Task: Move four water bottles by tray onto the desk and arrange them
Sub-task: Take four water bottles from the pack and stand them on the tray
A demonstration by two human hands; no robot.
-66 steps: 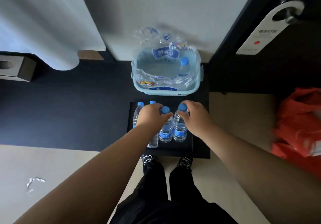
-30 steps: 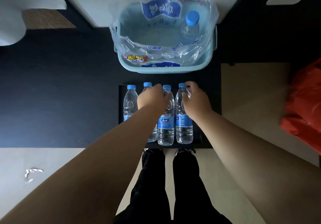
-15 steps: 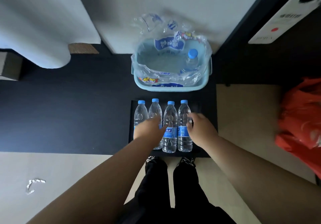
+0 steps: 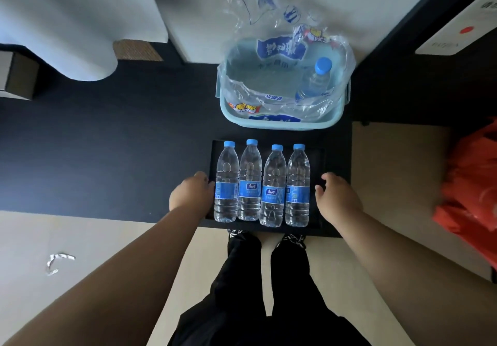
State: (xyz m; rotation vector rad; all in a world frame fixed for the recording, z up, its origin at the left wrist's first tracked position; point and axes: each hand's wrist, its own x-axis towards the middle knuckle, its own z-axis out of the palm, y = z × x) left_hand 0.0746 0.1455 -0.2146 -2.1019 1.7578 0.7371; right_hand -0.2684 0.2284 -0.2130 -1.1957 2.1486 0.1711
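I see four water bottles standing upright in a row, shoulder to shoulder, on a black tray that sits at the near edge of the dark worktop, close to its right corner. My left hand curls at the tray's left edge, touching the side of the leftmost bottle; whether it grips the rim I cannot tell. My right hand rests loosely open over the tray's right side, holding nothing. Behind the tray, a pale blue basin lined with crumpled plastic wrap holds one more bottle.
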